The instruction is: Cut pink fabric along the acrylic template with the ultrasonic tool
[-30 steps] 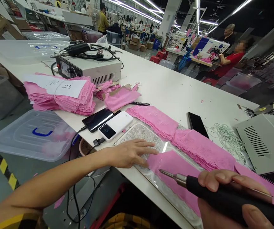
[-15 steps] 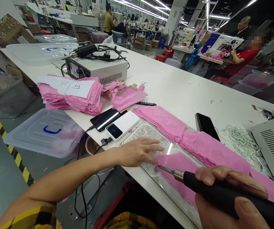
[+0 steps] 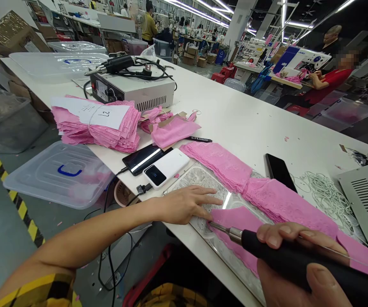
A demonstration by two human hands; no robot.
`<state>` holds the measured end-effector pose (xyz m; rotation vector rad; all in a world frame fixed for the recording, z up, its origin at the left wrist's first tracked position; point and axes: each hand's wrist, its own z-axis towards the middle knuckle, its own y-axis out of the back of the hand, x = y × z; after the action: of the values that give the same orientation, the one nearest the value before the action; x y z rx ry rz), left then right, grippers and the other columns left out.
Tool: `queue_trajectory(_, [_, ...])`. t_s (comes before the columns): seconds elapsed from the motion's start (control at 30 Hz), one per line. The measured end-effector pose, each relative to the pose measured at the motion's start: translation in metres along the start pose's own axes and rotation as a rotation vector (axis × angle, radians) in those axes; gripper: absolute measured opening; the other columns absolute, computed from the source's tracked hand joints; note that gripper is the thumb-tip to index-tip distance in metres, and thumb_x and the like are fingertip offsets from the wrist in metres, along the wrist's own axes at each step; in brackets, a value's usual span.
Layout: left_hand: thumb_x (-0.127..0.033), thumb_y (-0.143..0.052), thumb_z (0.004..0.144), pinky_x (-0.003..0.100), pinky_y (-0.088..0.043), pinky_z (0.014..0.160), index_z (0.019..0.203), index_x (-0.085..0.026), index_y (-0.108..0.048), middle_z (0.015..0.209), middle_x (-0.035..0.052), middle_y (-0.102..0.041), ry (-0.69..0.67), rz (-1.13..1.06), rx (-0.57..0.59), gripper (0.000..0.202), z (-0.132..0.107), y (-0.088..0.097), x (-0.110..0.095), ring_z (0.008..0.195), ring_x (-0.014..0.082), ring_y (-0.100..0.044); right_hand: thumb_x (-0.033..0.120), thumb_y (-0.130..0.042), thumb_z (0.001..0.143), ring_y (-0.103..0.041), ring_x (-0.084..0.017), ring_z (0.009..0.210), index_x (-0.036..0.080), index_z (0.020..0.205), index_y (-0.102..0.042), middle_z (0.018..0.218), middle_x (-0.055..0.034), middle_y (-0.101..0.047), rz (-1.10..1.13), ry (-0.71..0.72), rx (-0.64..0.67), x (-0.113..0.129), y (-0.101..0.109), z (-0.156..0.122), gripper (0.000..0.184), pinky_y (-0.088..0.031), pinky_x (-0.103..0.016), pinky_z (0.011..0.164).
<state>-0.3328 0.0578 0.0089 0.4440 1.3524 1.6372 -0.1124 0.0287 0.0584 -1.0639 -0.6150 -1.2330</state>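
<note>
White table (image 3: 241, 115) fills the view; grey box (image 3: 152, 94) stands at its far left, a papered bundle (image 3: 107, 136) of pink pieces in front of it. Nearer, a rimmed, speckled plate (image 3: 195, 177) lies by the front edge, with a pink pile (image 3: 276, 198) along its far side. On the plate: one pink cloth (image 3: 240, 217), flat, pointed end toward the left hand (image 3: 180, 207). That hand lies palm down, fingers spread and gripping nothing, nearest fingertip at the cloth's left corner. Right hand (image 3: 276, 279) is closed round the black tool (image 3: 289, 258), held like a thick pen and slanting down to the left. Change over the last second: the metal tip (image 3: 217, 227), earlier over the cloth and apart from the left fingers, is now at the left corner, right beside the nearest fingertip. Left hand and cloth keep about the same places on the plate; the sideways shift of the whole scene looks like head movement. Reading: tool and steadying hand now meet at one spot, so the work appears to sit at that corner. Whether the tip presses the cloth or hangs just above, cannot tell; no mark made out there.
</note>
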Motion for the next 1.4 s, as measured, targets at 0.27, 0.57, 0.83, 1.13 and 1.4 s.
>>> queue_trajectory(0.27, [0.005, -0.049, 0.077, 0.041, -0.039, 0.112, 0.11, -0.021, -0.073, 0.144, 0.004, -0.053, -0.016, -0.031, -0.015, 0.048, -0.001, 0.0, 0.001, 0.143, 0.0269, -0.036, 0.03, -0.062, 0.076, -0.054, -0.012, 0.059, 0.02, 0.083, -0.057, 0.078, 0.0015, -0.057, -0.011, 0.037, 0.044, -0.002, -0.001, 0.0, 0.013, -0.05, -0.033, 0.056])
queue_trajectory(0.57, [0.005, -0.046, 0.076, 0.043, -0.041, 0.111, 0.108, -0.022, -0.071, 0.144, 0.0035, -0.053, -0.004, -0.063, -0.039, 0.048, -0.004, 0.001, 0.003, 0.142, 0.0263, -0.038, 0.025, -0.058, 0.076, -0.054, -0.011, 0.06, 0.019, 0.086, -0.059, 0.081, 0.0008, -0.057, 0.023, 0.044, 0.03, 0.0, 0.003, 0.005, 0.012, -0.051, -0.033, 0.056])
queue_trajectory(0.83, [-0.007, -0.05, 0.088, 0.043, -0.045, 0.107, 0.112, -0.016, -0.067, 0.128, 0.0105, -0.065, -0.028, -0.02, -0.174, 0.031, 0.018, -0.006, -0.014, 0.129, 0.0256, -0.053, 0.025, -0.062, 0.062, -0.051, -0.011, 0.053, 0.02, 0.078, -0.059, 0.074, 0.0024, -0.055, -0.088, 0.181, -0.256, 0.022, 0.054, 0.048, 0.017, -0.048, -0.03, 0.051])
queue_trajectory(1.13, [-0.019, -0.05, 0.096, 0.04, -0.043, 0.105, 0.108, -0.015, -0.066, 0.124, 0.0095, -0.066, -0.136, 0.159, -0.12, 0.021, 0.074, -0.032, -0.029, 0.121, 0.0254, -0.058, 0.029, -0.064, 0.07, -0.054, -0.01, 0.059, 0.021, 0.083, -0.059, 0.079, 0.0025, -0.055, -0.082, 0.148, -0.263, 0.011, 0.069, 0.066, 0.016, -0.05, -0.03, 0.059])
queue_trajectory(1.4, [-0.032, -0.043, 0.102, 0.044, -0.039, 0.108, 0.121, -0.016, -0.062, 0.131, 0.0103, -0.063, -0.104, 0.201, -0.14, 0.032, 0.075, -0.047, -0.022, 0.124, 0.0265, -0.056, 0.03, -0.067, 0.072, -0.055, -0.01, 0.061, 0.021, 0.084, -0.061, 0.082, 0.002, -0.056, -0.067, 0.166, -0.231, 0.014, 0.082, 0.078, 0.016, -0.049, -0.029, 0.059])
